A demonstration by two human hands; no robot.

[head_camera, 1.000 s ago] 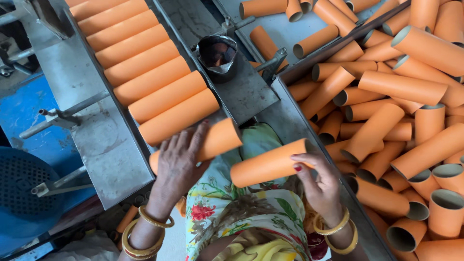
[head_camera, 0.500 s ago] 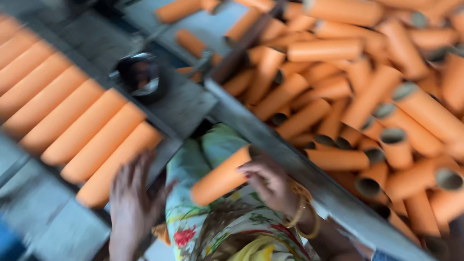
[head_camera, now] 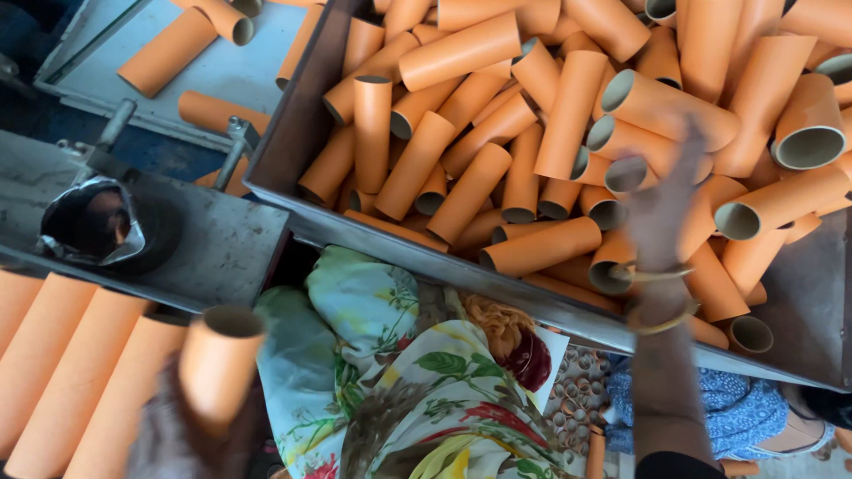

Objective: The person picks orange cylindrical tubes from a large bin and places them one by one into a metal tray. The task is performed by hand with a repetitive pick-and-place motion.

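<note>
Hands | left hand (head_camera: pixel 182 435) blurred, wrapped round upright tube (head_camera: pixel 220 364), left of bin (head_camera: pixel 293 151) | right hand (head_camera: pixel 661 200) blurred over tubes in bin, fingers loosely spread, grip unclear

Tubes in the bin (head_camera: pixel 550 133): uniform orange outside, pale grey-beige inside. Bin wall (head_camera: pixel 293 133): dull grey metal. Lap cloth (head_camera: pixel 399 372): pale green with floral print in red, yellow and green. Bangles (head_camera: pixel 652 297): gold. Footwear (head_camera: pixel 710 412): blue speckled
</note>
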